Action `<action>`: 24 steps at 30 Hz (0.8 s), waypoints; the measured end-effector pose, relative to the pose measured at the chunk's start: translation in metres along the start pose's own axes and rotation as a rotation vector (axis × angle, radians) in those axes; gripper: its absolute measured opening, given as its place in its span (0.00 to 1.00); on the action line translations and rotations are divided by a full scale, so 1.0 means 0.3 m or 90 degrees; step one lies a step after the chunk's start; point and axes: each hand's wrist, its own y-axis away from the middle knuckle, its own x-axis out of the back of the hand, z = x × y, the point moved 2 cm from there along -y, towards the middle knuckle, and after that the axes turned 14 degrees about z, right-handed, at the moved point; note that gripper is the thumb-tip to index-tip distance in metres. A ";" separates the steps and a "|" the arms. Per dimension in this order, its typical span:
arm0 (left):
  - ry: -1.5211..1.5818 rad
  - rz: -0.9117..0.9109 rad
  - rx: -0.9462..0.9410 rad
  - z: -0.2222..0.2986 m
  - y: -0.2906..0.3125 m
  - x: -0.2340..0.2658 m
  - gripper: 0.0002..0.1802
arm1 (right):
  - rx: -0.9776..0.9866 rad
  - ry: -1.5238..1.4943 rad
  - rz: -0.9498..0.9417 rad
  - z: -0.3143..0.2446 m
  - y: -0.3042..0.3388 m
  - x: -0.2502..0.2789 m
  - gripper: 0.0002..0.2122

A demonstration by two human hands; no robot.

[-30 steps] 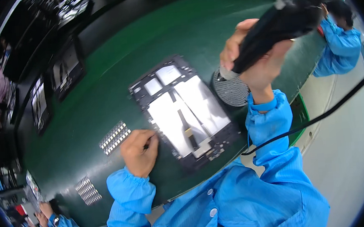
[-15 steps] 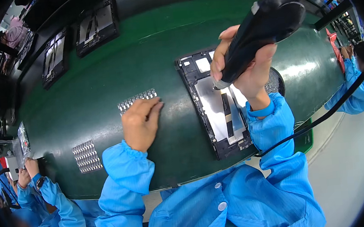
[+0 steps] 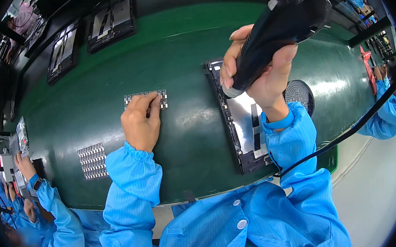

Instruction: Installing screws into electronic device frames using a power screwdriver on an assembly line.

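Note:
My right hand (image 3: 269, 82) grips a black electric screwdriver (image 3: 277, 32), its tip end pointing down and left over the left edge of an opened tablet (image 3: 245, 124). The tablet lies on the green table with its metal plates and dark frame showing; my right hand and sleeve hide part of it. My left hand (image 3: 140, 121) rests on a small sheet of parts (image 3: 132, 98) in neat rows. Its thumb and fingertips are pinched together at the sheet's right side; anything between them is too small to make out. A second sheet of parts (image 3: 92, 162) lies nearer and further left.
A round dark dish (image 3: 300, 95) stands right of the tablet. Two more opened tablets (image 3: 111, 22) lean along the far left rack. The screwdriver's black cable (image 3: 345, 134) runs past my right sleeve. Co-workers' arms (image 3: 56, 194) are at the left and right.
My left hand has shifted over the sheet, its fingertips now on its right part. The screwdriver has moved toward the tablet's left edge. The whole view has turned slightly.

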 end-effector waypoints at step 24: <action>0.205 0.000 0.019 0.024 0.033 0.006 0.12 | -0.008 0.010 -0.054 0.010 0.043 -0.048 0.41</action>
